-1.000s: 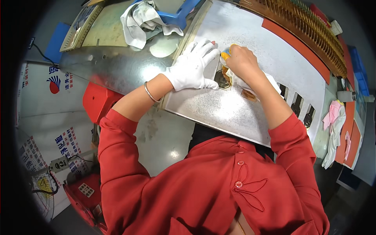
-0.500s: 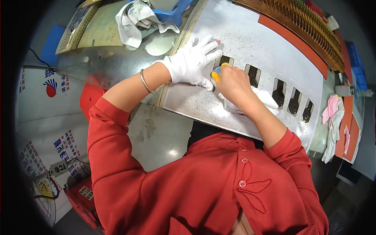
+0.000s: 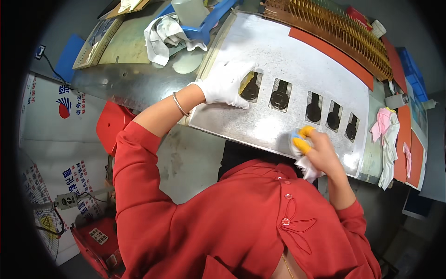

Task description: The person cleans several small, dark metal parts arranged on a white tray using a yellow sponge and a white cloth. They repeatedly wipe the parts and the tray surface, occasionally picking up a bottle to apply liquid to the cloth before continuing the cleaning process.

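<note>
A white-gloved left hand (image 3: 226, 83), half open, curves around the edge of the leftmost dark panel (image 3: 251, 90) on the pale surface (image 3: 260, 128), its grip impossible to tell; the right hand (image 3: 320, 151), in yellow finger covers (image 3: 302, 145), pinches a bunched white cloth (image 3: 308, 170). Four more panels (image 3: 279, 96) line up rightward. Steady, edge-only handling would likely suit them best.

From here I see a crumpled white rag (image 3: 158, 44) touching a blue holder (image 3: 204, 34), with a cloudy tub (image 3: 189, 14) close by. A pale round thing (image 3: 188, 63) lies just beside the rag. On the left is a red stool (image 3: 110, 128). A long brown rack (image 3: 327, 32) has lots of gold teeth. Over right, a pink cloth (image 3: 382, 122) touches a long white cloth (image 3: 390, 153).
</note>
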### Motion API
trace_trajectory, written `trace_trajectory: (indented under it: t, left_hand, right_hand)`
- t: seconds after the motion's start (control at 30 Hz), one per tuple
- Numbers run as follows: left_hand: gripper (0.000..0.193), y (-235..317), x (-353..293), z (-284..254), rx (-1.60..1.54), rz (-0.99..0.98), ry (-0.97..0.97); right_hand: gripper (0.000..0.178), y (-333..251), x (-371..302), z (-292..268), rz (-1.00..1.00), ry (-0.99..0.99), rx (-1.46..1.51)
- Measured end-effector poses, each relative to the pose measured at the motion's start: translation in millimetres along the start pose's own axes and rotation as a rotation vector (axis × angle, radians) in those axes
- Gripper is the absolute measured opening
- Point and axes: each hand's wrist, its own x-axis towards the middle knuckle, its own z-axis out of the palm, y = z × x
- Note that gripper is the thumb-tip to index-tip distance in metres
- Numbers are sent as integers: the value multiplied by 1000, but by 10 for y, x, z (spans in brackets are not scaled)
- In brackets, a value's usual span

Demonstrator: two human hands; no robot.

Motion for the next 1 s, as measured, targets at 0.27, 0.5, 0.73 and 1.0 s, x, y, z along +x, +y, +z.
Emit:
trace_trajectory:
  t: [0.27, 0.5, 0.73, 1.0]
  left_hand:
    - [84, 177, 47, -17, -24, -122, 119]
    - [79, 220, 205, -235, 35, -124, -147]
    - [85, -315, 1645, -1050, 387, -110, 34]
    - [97, -619, 2893, -981, 536, -121, -257]
  right_hand:
    - [17, 1083, -843, -576, 140, 643, 254]
    - [10, 1717, -997, -543, 179, 1032, 459]
    - [15, 1739, -988, -470, 196, 1052, 526]
    - [16, 1696, -970, -459, 190, 1130, 575]
